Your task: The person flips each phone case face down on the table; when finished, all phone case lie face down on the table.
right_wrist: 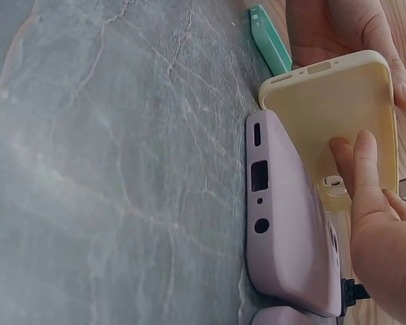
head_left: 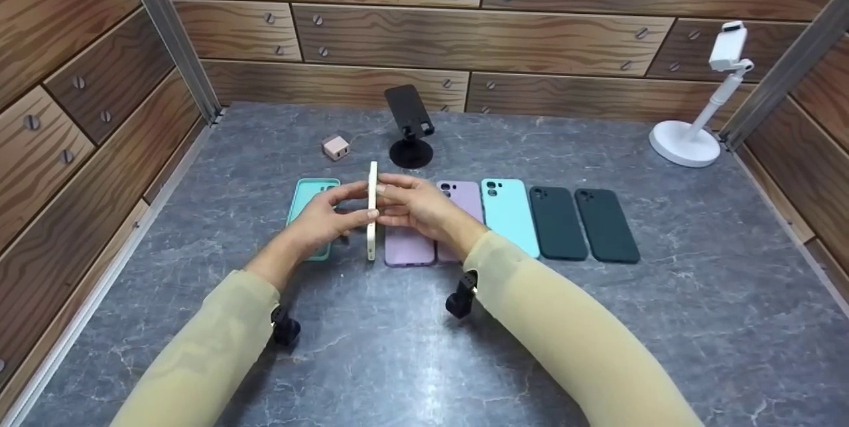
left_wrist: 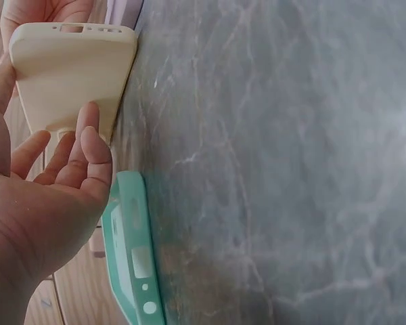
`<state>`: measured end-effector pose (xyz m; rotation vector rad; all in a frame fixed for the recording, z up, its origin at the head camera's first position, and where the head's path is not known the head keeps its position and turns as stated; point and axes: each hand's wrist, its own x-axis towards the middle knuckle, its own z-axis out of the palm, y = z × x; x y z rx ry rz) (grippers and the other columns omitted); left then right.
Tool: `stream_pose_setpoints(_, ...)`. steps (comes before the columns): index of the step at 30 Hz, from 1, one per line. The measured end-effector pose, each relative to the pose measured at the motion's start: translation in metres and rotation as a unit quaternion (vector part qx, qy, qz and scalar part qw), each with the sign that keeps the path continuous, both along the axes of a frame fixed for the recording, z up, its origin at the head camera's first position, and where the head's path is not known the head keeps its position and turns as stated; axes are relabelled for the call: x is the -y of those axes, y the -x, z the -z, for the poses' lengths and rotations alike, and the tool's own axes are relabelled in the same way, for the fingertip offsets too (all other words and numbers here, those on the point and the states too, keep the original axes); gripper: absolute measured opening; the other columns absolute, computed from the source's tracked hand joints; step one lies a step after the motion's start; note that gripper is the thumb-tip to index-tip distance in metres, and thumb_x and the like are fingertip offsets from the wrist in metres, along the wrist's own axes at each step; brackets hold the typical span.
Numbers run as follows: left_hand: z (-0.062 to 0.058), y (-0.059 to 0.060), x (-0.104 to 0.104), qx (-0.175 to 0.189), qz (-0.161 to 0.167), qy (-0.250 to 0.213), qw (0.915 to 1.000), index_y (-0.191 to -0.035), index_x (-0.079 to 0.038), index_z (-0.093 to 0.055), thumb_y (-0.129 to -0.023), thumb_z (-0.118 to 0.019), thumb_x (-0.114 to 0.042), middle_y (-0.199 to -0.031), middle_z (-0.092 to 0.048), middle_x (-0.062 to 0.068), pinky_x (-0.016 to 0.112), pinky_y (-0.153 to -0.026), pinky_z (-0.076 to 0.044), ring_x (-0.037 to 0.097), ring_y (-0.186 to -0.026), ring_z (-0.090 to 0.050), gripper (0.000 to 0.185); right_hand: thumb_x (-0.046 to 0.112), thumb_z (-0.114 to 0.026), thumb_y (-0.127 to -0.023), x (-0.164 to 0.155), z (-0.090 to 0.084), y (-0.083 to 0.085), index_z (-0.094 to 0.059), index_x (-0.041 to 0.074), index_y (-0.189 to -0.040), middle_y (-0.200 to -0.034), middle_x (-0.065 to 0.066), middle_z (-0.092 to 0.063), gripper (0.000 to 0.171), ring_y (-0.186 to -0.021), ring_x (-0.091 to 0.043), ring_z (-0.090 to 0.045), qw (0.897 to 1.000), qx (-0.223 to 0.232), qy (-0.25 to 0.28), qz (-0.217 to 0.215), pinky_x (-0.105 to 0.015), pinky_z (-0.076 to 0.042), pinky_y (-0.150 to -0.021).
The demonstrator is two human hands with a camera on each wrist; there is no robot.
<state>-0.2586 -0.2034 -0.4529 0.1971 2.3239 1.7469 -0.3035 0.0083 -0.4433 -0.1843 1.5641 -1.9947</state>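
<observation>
Both hands hold a cream phone case (head_left: 372, 218) upright and edge-on above the grey table. My left hand (head_left: 329, 216) pinches it from the left, thumb and fingers on its back (left_wrist: 71, 74). My right hand (head_left: 412, 207) grips it from the right, with fingers (right_wrist: 365, 183) pressed into the hollow inner side (right_wrist: 331, 112). A teal case (head_left: 305, 198) lies flat under the left hand. Just below the right hand lies a lilac case (right_wrist: 284, 217).
A second lilac case (head_left: 464, 198), an aqua case (head_left: 509, 215) and two dark green cases (head_left: 557, 223) lie in a row to the right. Behind stand a black phone stand (head_left: 409, 125), a pink charger cube (head_left: 335, 147) and a white stand (head_left: 696, 115). Wooden walls enclose the table.
</observation>
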Motion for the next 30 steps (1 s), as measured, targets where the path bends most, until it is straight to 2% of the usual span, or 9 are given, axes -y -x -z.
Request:
stream_pose_setpoints(2,0.0000,0.0007,-0.0009,0.000,0.003,0.005,1.0000,-0.161,-0.017,-0.047,-0.096,-0.082,-0.035,-0.156,-0.053,0.008,0.035,-0.072,-0.051,0.029,-0.118,-0.067,0.076,0.012,-0.062,-0.109,-0.0004,-0.0006,0.0003,-0.044,0.004,-0.160,-0.143,-0.033,-0.058,0.055,-0.097,-0.024,-0.075,1.000,0.000,0.001,0.006,-0.037,-0.061,-0.090)
stream_pose_setpoints(9,-0.0008,0.0016,-0.0043,-0.005,0.011,0.014,0.9998,-0.161,-0.018,-0.048,-0.097,-0.082,-0.034,-0.155,-0.051,0.007,0.035,-0.073,-0.052,0.030,-0.119,-0.067,0.075,0.008,-0.066,-0.106,-0.0014,-0.0009,0.0011,-0.049,0.003,-0.158,-0.124,-0.024,-0.071,0.055,-0.093,-0.024,-0.075,1.000,-0.002,0.006,0.021,-0.038,-0.062,-0.089)
stream_pose_setpoints(15,0.0013,0.0013,-0.0075,-0.016,0.014,0.019,0.9996,-0.159,-0.019,-0.051,-0.095,-0.083,-0.035,-0.152,-0.054,0.008,0.036,-0.069,-0.051,0.028,-0.115,-0.069,0.073,-0.001,-0.070,-0.101,-0.0037,0.0010,0.0014,-0.052,0.001,-0.155,-0.124,-0.028,-0.071,0.057,-0.091,-0.024,-0.077,1.000,-0.006,0.014,0.021,-0.035,-0.063,-0.083)
stream_pose_setpoints(22,0.0030,0.0003,-0.0100,-0.028,0.008,0.025,0.9993,-0.158,-0.017,-0.053,-0.093,-0.086,-0.032,-0.148,-0.057,0.007,0.032,-0.062,-0.049,0.022,-0.097,-0.066,0.075,-0.003,-0.072,-0.097,-0.0053,0.0012,0.0001,-0.059,0.003,-0.148,-0.127,-0.030,-0.070,0.053,-0.098,-0.028,-0.076,0.999,-0.011,-0.005,0.034,-0.032,-0.063,-0.078)
stream_pose_setpoints(30,-0.0046,-0.0023,-0.0040,-0.039,-0.008,0.043,0.9983,-0.156,-0.014,-0.055,-0.094,-0.085,-0.027,-0.151,-0.054,0.010,0.031,-0.060,-0.050,0.023,-0.097,-0.065,0.069,-0.006,-0.069,-0.096,-0.0071,-0.0025,-0.0019,-0.061,0.004,-0.145,-0.111,-0.021,-0.076,0.051,-0.088,-0.025,-0.077,0.999,-0.019,-0.003,0.046,-0.030,-0.063,-0.070)
